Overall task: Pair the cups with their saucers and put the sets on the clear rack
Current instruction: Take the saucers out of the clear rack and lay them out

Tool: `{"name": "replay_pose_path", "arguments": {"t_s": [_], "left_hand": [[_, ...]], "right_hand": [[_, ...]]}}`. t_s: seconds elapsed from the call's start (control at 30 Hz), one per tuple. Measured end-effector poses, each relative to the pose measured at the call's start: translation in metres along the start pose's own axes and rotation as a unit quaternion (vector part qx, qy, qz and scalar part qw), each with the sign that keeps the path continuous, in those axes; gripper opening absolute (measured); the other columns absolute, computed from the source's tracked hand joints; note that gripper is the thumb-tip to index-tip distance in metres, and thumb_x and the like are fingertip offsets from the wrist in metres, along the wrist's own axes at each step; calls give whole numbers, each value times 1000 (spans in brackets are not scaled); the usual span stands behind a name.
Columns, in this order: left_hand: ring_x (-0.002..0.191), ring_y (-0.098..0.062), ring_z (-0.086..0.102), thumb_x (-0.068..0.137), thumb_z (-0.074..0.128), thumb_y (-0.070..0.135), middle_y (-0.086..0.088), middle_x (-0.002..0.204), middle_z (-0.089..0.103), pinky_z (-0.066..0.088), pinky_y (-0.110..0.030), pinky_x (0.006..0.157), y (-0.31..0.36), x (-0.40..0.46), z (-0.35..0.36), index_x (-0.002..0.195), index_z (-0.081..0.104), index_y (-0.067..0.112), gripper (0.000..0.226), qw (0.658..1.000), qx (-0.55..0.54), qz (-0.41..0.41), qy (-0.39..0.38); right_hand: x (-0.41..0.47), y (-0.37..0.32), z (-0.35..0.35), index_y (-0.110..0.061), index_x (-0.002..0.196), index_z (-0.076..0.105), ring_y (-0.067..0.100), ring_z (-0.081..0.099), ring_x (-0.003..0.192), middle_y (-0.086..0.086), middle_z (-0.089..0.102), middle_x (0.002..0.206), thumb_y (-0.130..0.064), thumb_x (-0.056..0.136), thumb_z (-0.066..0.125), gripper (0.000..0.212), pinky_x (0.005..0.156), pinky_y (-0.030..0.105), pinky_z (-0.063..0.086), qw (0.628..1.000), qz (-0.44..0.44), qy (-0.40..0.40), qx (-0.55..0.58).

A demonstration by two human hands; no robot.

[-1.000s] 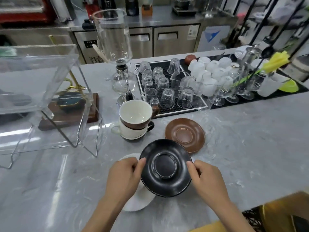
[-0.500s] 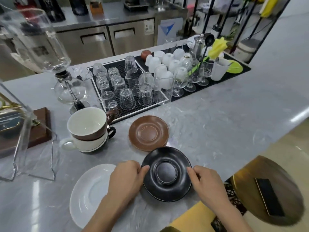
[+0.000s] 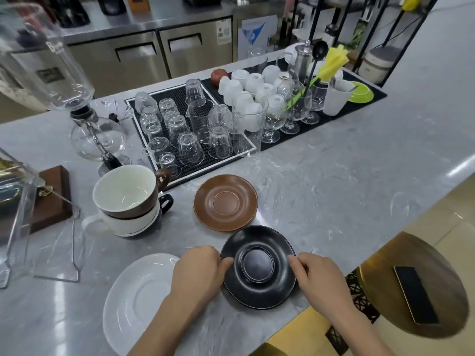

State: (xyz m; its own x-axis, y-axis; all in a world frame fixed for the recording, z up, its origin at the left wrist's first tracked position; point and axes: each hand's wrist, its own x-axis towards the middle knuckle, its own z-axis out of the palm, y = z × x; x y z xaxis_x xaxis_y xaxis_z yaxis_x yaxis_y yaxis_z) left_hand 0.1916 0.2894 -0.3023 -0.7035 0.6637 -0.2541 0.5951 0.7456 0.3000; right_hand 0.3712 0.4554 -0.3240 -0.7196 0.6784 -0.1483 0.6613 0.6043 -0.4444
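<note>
Progress: we judge no set paired, three cups [image 3: 128, 199] stacked on the bench [image 3: 334, 181] | Hands: left hand [image 3: 199, 271] and right hand [image 3: 317, 276] fingers pinch the black saucer [image 3: 258, 267] rims, near edge | Loose: brown saucer [image 3: 225, 202], white saucer [image 3: 140, 301] | Obstacles: glassware tray [image 3: 192, 129] behind; clear rack [image 3: 23, 214] far left

Two bare forearms enter from the lower edge, with no sleeve, glove, watch or bracelet on either. The left hand [image 3: 198, 273] and right hand [image 3: 321, 278] carry no rings; the fingers are slim, with short, unpainted nails.
</note>
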Motion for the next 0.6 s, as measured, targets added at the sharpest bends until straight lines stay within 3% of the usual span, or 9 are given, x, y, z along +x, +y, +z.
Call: {"name": "replay_pose_path", "arguments": {"t_s": [0.13,0.3,0.4,0.5,0.6], "left_hand": [[68,-25,48,94,52,56,2,58,42,34,-31,57,1,2,-2,55,36,16,57,1000,16,0,-12],[81,-28,64,93,53,58,-4,74,62,39,-31,61,4,3,-5,58,37,18,56,999,32,0,-28],[82,-27,65,93,52,59,0,69,54,37,-30,59,5,1,-6,57,37,18,57,999,31,-3,-22],[80,-26,63,94,49,60,-1,74,61,37,-30,59,7,-2,-7,59,37,19,56,999,32,3,-3],[68,-25,57,96,46,58,1,60,51,35,-32,54,1,-6,-12,57,38,17,57,999,-4,19,35]], "right_hand": [[2,3,1,-19,55,37,11,38,48,-1,39,49,-46,98,47,52,50,30,35,1000,-2,-3,8],[7,6,-2,-20,54,35,10,37,47,0,39,50,-49,93,53,52,49,28,32,1000,-6,-15,21],[8,5,-4,-20,54,36,10,38,48,-1,40,51,-50,92,56,51,49,29,34,1000,-5,-13,19],[8,2,-10,-20,53,36,9,39,48,-1,39,50,-51,89,58,52,52,37,43,999,0,-15,36],[7,-5,-16,-21,50,34,7,39,46,-3,37,46,-57,84,58,55,52,40,46,997,-1,14,81]]}}
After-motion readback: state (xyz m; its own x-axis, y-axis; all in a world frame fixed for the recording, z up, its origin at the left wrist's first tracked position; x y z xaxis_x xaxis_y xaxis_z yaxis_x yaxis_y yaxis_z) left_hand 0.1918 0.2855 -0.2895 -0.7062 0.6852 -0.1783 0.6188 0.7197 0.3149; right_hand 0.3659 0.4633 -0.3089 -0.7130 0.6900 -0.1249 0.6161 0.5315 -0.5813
